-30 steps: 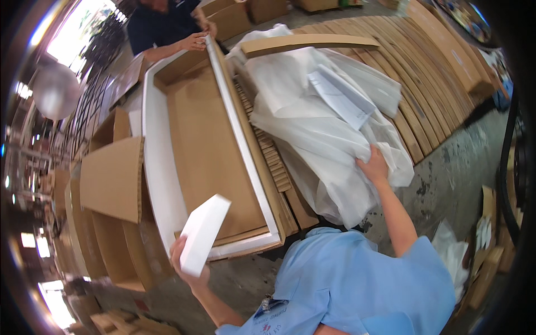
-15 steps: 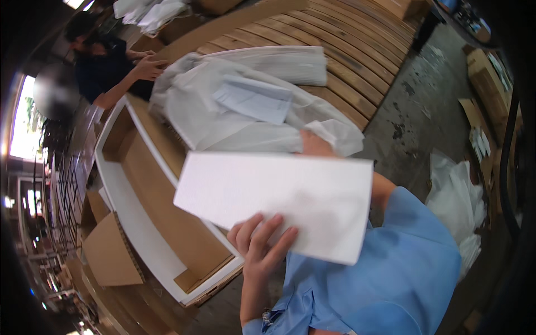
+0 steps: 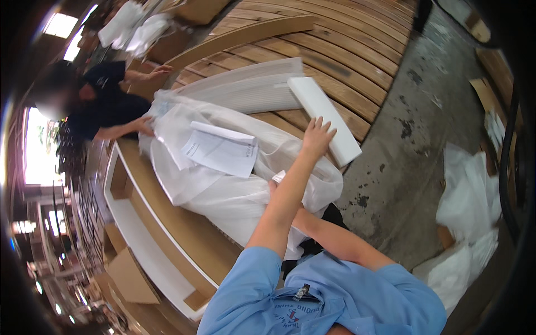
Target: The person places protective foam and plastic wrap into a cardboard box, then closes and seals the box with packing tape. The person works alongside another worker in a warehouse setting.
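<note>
Left hand [image 3: 318, 138], fingers spread, touches a long white foam-like block [image 3: 325, 108] at right; right hand [image 3: 273, 187] touches translucent white sheeting [image 3: 240, 192], grip unclear.

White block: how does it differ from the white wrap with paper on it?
The block is straight-edged; the wrap is loose and wrinkled. The block is narrow, while the wrap spreads wider. The left hand is on the block; paper lies on the wrap. Both are white.
</note>
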`<act>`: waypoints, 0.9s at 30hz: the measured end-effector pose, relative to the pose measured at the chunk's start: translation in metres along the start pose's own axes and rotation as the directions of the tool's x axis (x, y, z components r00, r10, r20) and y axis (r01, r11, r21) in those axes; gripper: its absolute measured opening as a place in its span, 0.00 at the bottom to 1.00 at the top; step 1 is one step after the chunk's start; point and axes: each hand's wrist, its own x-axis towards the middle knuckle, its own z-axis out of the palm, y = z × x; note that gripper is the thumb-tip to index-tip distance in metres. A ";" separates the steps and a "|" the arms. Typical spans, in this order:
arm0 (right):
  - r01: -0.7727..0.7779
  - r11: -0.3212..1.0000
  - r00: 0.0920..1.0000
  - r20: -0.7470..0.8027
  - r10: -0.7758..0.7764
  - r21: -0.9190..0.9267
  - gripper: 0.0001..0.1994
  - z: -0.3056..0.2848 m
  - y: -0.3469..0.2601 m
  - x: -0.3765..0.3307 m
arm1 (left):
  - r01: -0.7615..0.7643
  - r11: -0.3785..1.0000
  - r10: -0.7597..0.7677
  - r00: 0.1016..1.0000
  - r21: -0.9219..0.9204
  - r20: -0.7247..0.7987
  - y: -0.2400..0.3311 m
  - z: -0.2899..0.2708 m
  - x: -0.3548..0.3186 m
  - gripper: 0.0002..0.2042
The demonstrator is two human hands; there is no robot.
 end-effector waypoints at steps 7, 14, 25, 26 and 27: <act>0.275 0.959 0.959 -0.079 -0.271 0.059 0.39 -0.004 0.006 -0.004 | 0.279 0.789 -0.517 0.784 -0.548 -0.345 0.057 -0.121 -0.175 0.18; -0.052 0.871 0.980 0.141 0.138 -0.489 0.43 -0.041 -0.053 0.023 | 0.113 -0.455 -0.815 -0.452 -0.883 0.363 0.255 0.007 -0.437 0.18; 0.048 0.830 0.983 0.174 0.060 -0.556 0.40 -0.024 -0.071 0.030 | -0.800 -0.399 -0.574 -0.163 -0.448 0.803 0.244 0.119 -0.384 0.31; 0.031 0.836 0.984 0.163 0.071 -0.547 0.40 -0.039 -0.084 0.029 | -0.787 -0.417 -0.583 -0.152 -0.455 0.798 0.238 0.091 -0.385 0.31; 0.020 0.843 0.982 0.168 0.084 -0.537 0.40 -0.051 -0.099 0.030 | -0.777 -0.442 -0.596 -0.119 -0.449 0.794 0.233 0.059 -0.386 0.31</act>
